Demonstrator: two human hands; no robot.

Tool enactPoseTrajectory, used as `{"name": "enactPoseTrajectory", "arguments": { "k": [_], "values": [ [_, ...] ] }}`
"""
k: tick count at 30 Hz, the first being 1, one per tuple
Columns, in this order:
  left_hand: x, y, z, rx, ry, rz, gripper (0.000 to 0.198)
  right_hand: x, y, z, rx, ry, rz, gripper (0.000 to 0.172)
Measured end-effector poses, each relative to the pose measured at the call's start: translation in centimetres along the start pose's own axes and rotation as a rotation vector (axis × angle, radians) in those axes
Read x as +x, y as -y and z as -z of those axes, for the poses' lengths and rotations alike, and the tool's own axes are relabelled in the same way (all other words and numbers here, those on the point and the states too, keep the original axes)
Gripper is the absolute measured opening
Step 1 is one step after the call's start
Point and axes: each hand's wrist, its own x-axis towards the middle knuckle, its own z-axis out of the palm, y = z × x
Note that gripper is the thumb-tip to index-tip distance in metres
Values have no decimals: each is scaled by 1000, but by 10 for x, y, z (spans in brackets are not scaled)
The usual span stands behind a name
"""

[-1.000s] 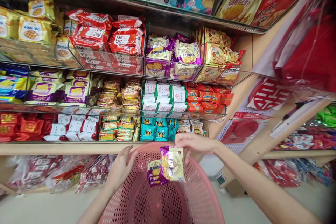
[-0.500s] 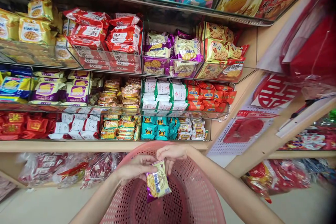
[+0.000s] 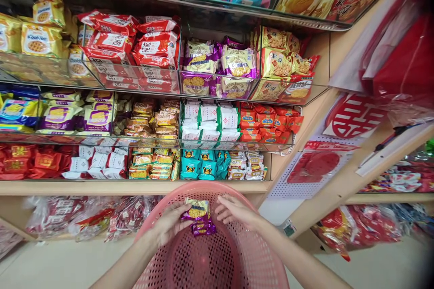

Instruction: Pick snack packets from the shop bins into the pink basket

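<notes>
I classify this place as a shop, in a section stocked with packaged biscuits and snacks. Across the far side I record tiered shelving (image 3: 68, 188) with clear fronts and dividers, goods sorted by kind: yellow cookie packets (image 3: 42, 39) at left, red packets (image 3: 117, 40) beside them, teal packets (image 3: 190, 168) in the lowest row. Each compartment holds many alike, as in retail display. Bagged goods (image 3: 56, 216) lie below at left. At right I note a red double-happiness emblem (image 3: 354, 115) and further shelved stock (image 3: 396, 180), too blurred on my feed to identify. A pink perforated basket (image 3: 261, 244) is nearest the camera.
</notes>
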Motion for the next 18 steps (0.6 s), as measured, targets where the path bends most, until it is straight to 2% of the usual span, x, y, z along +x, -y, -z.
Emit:
{"name": "enactPoseTrajectory", "arguments": {
  "k": [3,7,14,18],
  "values": [
    [11,8,-13,-12,-71,-50,14,1,-11,-8,42,-87,-1,50],
    [21,17,-24,14,-96,-86,12,7,-13,-14,90,-85,19,51],
    [42,31,-18,18,-112,-98,18,12,-7,-21,176,-76,4,57],
    [46,32,-15,-2,-87,-101,20,17,-7,-24,165,-87,7,58]
  ]
}}
